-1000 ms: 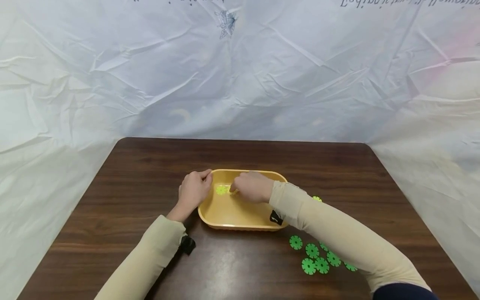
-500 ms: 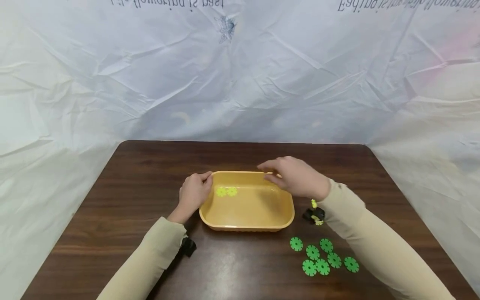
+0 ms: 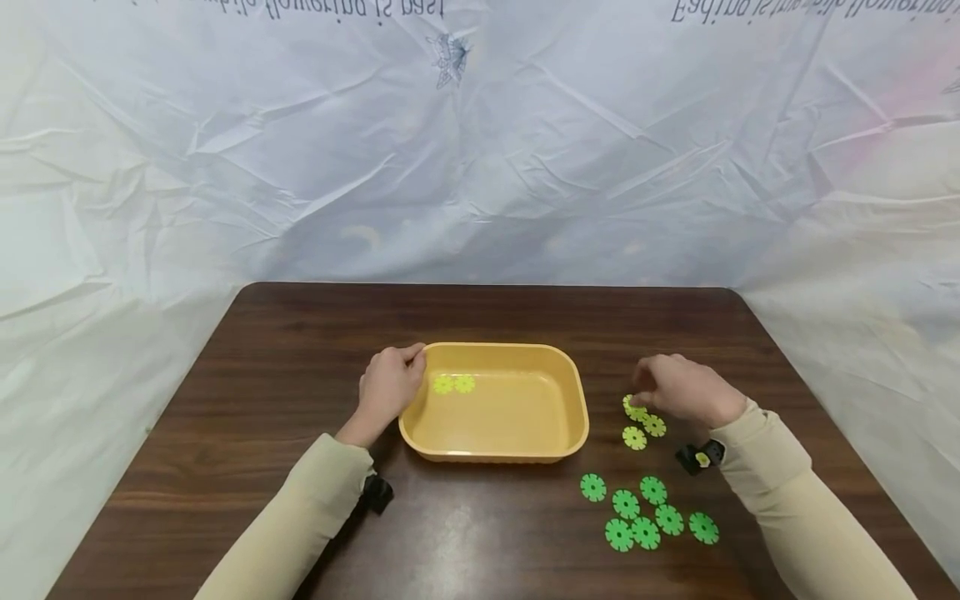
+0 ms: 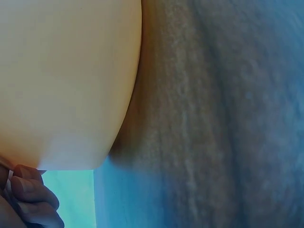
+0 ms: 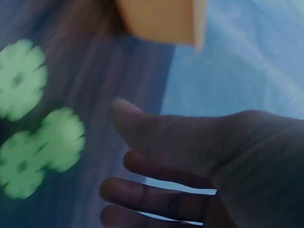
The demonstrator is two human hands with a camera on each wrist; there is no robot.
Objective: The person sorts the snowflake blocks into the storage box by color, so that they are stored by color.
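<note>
My left hand [image 3: 390, 385] grips the far left corner of a yellow plastic tray [image 3: 517, 425], thumb and fingers pinching its rim. From the left wrist view, curled fingers [image 4: 35, 192] show at the edge of the tray wall [image 4: 66, 85]. Two yellow-green notched discs [image 3: 465, 383] lie side by side inside, near the back left. To the right of the tray, my right hand [image 3: 684, 390] hovers over a small group of yellow-green discs [image 3: 634, 438]. The right wrist view shows its thumb and fingers apart with nothing between them, beside notched discs [image 5: 61, 140] on the table.
Several green notched discs [image 3: 626, 503] lie on the dark wood table [image 3: 315, 350] in front and to the right of the tray. A pale printed cloth [image 3: 480, 167] hangs behind the table.
My right hand has left the inside of the tray and moved right to the yellow-green discs. A second disc now shows in the tray. My left hand stays on the rim.
</note>
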